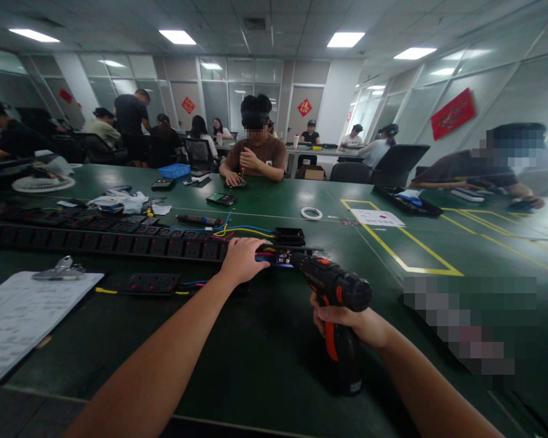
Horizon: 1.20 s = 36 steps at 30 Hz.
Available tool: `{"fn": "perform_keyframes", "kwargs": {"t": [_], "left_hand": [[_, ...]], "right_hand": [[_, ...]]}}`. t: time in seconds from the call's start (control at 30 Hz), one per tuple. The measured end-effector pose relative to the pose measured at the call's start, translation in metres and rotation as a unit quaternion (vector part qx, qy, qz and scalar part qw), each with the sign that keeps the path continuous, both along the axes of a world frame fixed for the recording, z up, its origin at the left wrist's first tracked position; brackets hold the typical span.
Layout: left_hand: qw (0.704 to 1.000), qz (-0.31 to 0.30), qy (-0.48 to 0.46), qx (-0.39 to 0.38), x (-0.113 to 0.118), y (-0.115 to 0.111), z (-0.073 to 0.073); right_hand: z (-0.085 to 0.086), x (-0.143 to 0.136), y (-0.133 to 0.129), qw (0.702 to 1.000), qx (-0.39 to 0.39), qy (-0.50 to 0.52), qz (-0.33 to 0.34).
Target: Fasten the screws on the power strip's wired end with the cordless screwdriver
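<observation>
My right hand (344, 317) is wrapped around the grip of a black and orange cordless drill (331, 281). Its nose points left at the wired end of a long black power strip (168, 246). A small circuit board (284, 257) shows there, just before the drill's tip; whether they touch I cannot tell. Over the strip's right end lies my left hand (243, 258), closed on it, with the fingertips partly hidden. Blue, yellow and red wires (246, 230) run out by that end. Behind it lies a small black socket housing (289, 235).
A clipboard with paper (36, 310) lies at left, near a short socket piece (148, 283). Behind the strip are a screwdriver-like tool (198, 221), a tape roll (311, 213) and a blue basket (174, 170). Across the table a person (260, 155) works on a small device.
</observation>
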<state>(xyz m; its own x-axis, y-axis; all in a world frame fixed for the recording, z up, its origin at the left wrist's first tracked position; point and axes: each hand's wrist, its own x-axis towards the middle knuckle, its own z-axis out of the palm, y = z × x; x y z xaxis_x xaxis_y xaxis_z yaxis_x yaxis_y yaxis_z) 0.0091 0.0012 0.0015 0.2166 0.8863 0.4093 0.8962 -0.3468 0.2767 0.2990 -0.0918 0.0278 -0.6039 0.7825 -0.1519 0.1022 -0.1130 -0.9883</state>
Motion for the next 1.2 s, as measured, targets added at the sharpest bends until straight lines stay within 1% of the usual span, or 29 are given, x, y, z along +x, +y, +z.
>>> {"fn": "perform_keyframes", "kwargs": {"t": [0.3,0.53,0.83,1.2], "left_hand": [[1.000,0.001,0.001,-0.012,0.0007,-0.0015,0.0020],[1.000,-0.005,-0.002,-0.011,0.0003,-0.0022,0.0031],[1.000,-0.002,-0.003,-0.020,0.0015,-0.0031,0.0052],[1.000,-0.002,0.005,-0.007,0.0004,-0.0020,0.0034]], "right_hand": [[-0.0001,-0.0005,0.0010,1.000,0.007,-0.004,-0.001],[0.0060,-0.0058,-0.0043,1.000,-0.014,0.010,-0.007],[0.0031,-0.0054,-0.0030,1.000,-0.019,0.018,0.000],[0.0042,-0.0036,-0.0027,1.000,-0.011,0.003,-0.008]]}}
